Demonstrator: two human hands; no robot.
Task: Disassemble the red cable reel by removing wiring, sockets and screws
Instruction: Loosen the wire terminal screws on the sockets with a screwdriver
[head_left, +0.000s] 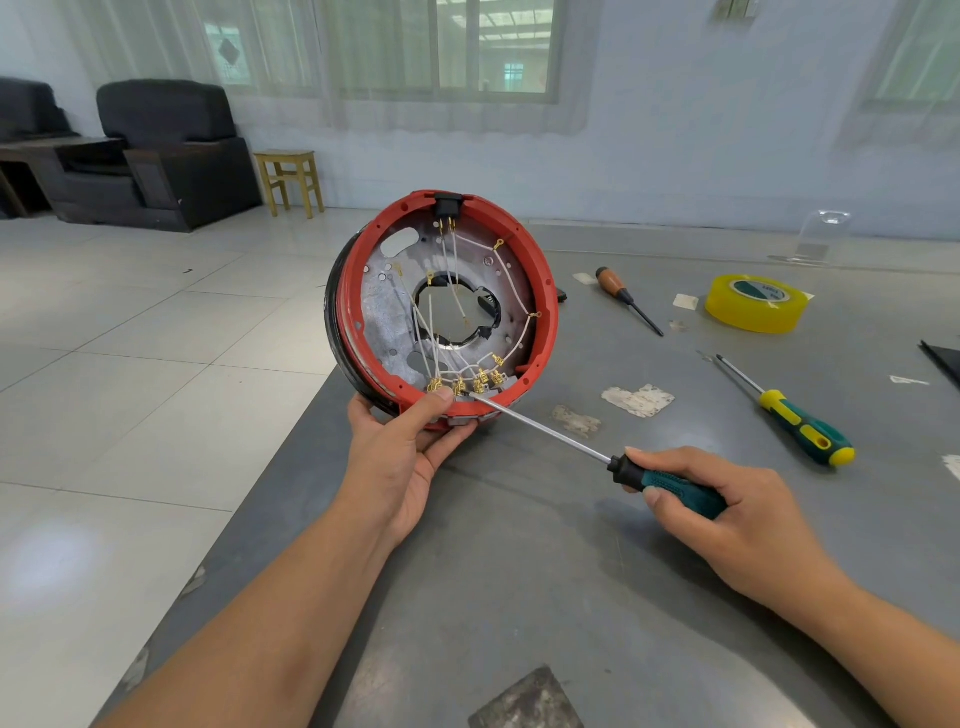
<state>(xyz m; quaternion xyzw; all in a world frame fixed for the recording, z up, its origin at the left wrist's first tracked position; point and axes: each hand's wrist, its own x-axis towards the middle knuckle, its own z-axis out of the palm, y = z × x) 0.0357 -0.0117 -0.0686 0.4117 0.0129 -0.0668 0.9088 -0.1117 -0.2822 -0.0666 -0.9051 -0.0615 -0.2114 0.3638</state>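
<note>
Fingers of the left hand (400, 462) clamp the red cable reel (447, 306) upright at the table (519, 597) edge, open side facing, so the right hand's (727, 519) gripped screwdriver (597, 457) reaches its brass terminals (467, 385).

Grey table (519, 597): screwdrivers (789, 415), tape (756, 304), perhaps labels (638, 400).

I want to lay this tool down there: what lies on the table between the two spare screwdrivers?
In the head view, bare grey table between the wooden-handled screwdriver and the green-yellow screwdriver, apart from small tape scraps.

Bright window (467, 47) daylight, soft shadows, floor (52, 561) glare, wide-angle edge distortion.
</note>
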